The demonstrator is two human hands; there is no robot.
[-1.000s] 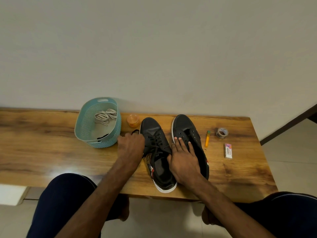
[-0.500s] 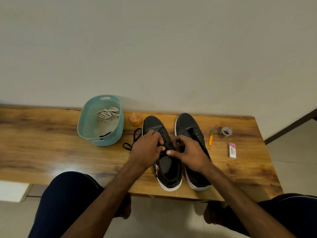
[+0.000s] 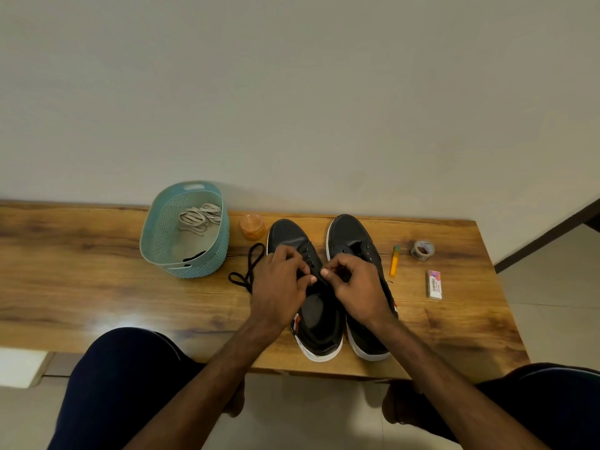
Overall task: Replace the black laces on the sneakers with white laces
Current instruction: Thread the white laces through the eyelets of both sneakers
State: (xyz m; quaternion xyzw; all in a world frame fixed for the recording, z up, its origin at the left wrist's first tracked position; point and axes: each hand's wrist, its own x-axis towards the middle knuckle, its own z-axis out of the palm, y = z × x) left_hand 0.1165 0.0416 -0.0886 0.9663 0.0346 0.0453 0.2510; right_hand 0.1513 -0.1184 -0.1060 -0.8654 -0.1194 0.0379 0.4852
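Two black sneakers with white soles stand side by side on the wooden table (image 3: 97, 287), toes toward the wall. The left sneaker (image 3: 292, 235) still carries a black lace (image 3: 250, 267), whose loose end trails onto the table to its left. The right sneaker (image 3: 350, 235) shows bare eyelets. My left hand (image 3: 279, 284) and my right hand (image 3: 357, 287) meet over the left sneaker's eyelets, both pinching the black lace. White laces (image 3: 198, 217) lie coiled in a teal basket (image 3: 220, 258) at the back left.
A small orange jar (image 3: 251, 225) stands between basket and sneakers. Right of the sneakers lie an orange cutter (image 3: 394, 264), a tape roll (image 3: 422, 250) and an eraser box (image 3: 434, 284). A dark lace piece (image 3: 194, 256) lies in the basket. My knees frame the table's front edge.
Both hands moved from resting on the sneakers to the left sneaker's laces and pinched them. The black lace end now trails further out on the table.
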